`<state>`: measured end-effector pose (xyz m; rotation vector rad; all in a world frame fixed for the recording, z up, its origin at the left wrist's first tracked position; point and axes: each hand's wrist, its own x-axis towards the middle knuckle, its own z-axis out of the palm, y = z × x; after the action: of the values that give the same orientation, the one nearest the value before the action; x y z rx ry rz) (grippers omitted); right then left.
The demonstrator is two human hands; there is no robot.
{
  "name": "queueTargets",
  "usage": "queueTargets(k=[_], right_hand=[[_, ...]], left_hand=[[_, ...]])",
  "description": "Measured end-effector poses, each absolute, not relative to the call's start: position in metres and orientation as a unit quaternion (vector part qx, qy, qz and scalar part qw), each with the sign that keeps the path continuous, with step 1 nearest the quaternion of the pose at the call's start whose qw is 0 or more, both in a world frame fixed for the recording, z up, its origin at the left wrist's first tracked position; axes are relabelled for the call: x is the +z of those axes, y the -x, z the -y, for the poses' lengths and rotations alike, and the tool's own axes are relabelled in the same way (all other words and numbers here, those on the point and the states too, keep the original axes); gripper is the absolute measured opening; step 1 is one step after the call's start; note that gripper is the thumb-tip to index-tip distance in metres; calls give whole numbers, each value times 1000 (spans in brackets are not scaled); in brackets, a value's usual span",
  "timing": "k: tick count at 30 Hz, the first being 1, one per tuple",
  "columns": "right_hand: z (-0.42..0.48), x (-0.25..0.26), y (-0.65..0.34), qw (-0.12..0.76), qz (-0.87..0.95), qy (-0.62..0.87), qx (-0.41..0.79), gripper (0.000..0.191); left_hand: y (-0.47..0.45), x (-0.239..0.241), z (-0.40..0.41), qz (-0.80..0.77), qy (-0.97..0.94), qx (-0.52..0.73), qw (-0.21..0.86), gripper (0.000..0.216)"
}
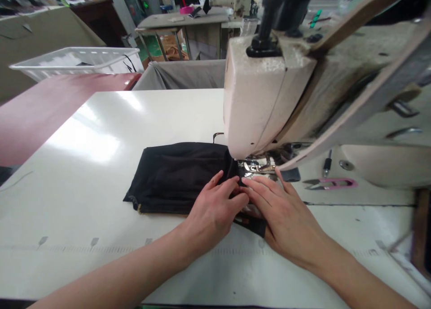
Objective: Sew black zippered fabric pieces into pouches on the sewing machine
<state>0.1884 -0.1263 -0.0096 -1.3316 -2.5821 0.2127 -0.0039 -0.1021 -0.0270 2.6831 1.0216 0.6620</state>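
A black fabric piece with a gold-toothed zipper lies flat on the white sewing table, its right end under the head of a sewing machine. My left hand is closed on the fabric near its right end, thumb and fingers drawn together. Just right of it my right hand grips the same cloth, its fingers long and pressed down close to the metal presser foot. A dark corner of the cloth shows below, between the hands. The fingertips of both hands nearly meet; the cloth under them is mostly hidden.
Pink-handled thread snips and a dark pen-like tool lie right of the needle area. A white plastic basket stands on a reddish surface at the back left. A grey cloth-lined bin sits behind the table.
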Motion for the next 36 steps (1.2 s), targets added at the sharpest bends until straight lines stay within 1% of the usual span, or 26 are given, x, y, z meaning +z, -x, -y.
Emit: queueTargets(k=[9, 15, 20, 24, 27, 30, 33, 36], right_hand=[[115, -16, -192, 123, 885, 443, 73, 65], [114, -15, -189, 132, 879, 451, 88, 56], [114, -16, -188, 135, 875, 456, 90, 54], [116, -16, -191, 162, 869, 459, 94, 52], [118, -17, -194, 206, 856, 464, 98, 41], [118, -18, -197, 245, 833, 487, 100, 33], [118, -19, -198, 251, 819, 506, 105, 31], [118, -18, -197, 240, 824, 501, 111, 35]], left_hand=[[3, -21, 78, -355, -902, 223, 104, 19], [3, -23, 72, -345, -901, 237, 110, 20], [3, -25, 68, -339, -902, 238, 118, 22], [9, -24, 65, -319, -918, 199, 128, 22], [15, -22, 64, -300, -929, 168, 139, 28], [17, -21, 64, -299, -927, 173, 147, 29], [17, -21, 65, -299, -924, 185, 147, 28], [17, -21, 66, -299, -920, 206, 150, 26]])
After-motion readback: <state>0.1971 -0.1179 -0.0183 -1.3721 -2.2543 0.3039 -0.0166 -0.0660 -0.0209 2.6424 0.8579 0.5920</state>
